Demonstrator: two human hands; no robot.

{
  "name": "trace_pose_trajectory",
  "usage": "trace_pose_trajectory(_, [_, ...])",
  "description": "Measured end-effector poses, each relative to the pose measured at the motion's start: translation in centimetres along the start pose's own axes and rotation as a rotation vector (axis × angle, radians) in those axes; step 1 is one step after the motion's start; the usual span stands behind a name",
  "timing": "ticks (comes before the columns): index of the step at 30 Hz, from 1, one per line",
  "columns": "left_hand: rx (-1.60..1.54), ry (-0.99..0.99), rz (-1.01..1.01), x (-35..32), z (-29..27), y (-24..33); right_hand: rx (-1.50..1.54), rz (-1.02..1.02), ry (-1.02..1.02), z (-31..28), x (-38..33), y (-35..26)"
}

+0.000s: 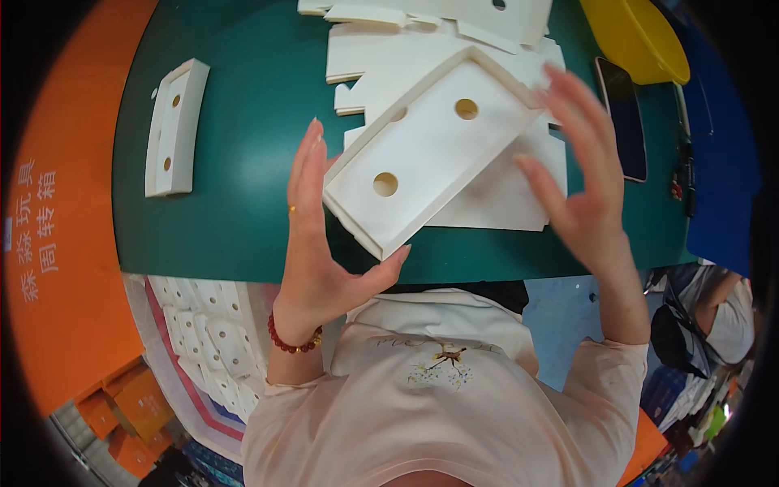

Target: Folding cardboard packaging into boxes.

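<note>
A shallow white cardboard tray [422,150] with round holes in its base is tilted diagonally above flat white card blanks. My left hand [320,235] spans its lower left end, the thumb by the near long side and fingers by the other; it appears to grip it loosely. Beside the tray's upper right corner is my right hand [584,162], fingers spread apart and slightly blurred. Whether its fingertips touch that corner, I cannot tell.
White card blanks [365,57] lie stacked beyond the tray on the green table [243,162]. Another folded white tray [185,130] rests at left. A phone [623,118] and yellow basin [641,40] are at right. Several white trays [215,333] fill a container below the table's left edge.
</note>
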State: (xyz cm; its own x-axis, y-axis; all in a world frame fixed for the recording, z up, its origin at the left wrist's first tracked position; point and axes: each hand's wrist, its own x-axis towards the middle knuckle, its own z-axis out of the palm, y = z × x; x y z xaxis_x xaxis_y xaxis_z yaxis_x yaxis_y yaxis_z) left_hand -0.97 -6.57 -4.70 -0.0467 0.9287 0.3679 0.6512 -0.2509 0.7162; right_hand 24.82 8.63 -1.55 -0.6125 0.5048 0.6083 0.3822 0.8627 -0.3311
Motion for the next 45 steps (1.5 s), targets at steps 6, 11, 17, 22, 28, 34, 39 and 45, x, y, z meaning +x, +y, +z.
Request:
trace_pose_trajectory(6, [-0.117,0.140,-0.144,-1.2,0.8,-0.2,0.295,0.343,-0.191,0.9,-1.7,0.5])
trace_pose_trajectory(11, [0.149,0.095,-0.117,-1.6,2.9,0.1,0.204,0.327,-0.191,1.6,-1.9,0.3])
trace_pose_trajectory(17, [0.327,0.089,-0.113,-0.8,3.1,1.2,0.158,0.274,-0.170,1.9,-1.7,0.3])
trace_pose_trajectory(22, [0.024,0.136,-0.183,-1.2,0.5,0.8,0.305,0.318,-0.158,2.1,-2.0,0.7])
trace_pose_trajectory(28, [0.391,0.669,-0.241,-2.7,-2.6,-1.4,0.382,0.354,-0.119,1.8,-2.2,1.0])
trace_pose_trajectory(34, [1.039,0.545,-0.421,-2.3,-5.9,-4.7,0.178,0.240,-0.216,1.9,-2.1,0.3])
trace_pose_trajectory(39, [1.097,0.471,-0.371,-1.1,-7.9,-5.8,0.128,0.204,-0.280,1.6,-1.7,0.5])
trace_pose_trajectory(45, [1.261,0.398,-0.296,0.7,-7.6,-6.0,0.119,0.159,-0.331,1.2,-2.2,0.5])
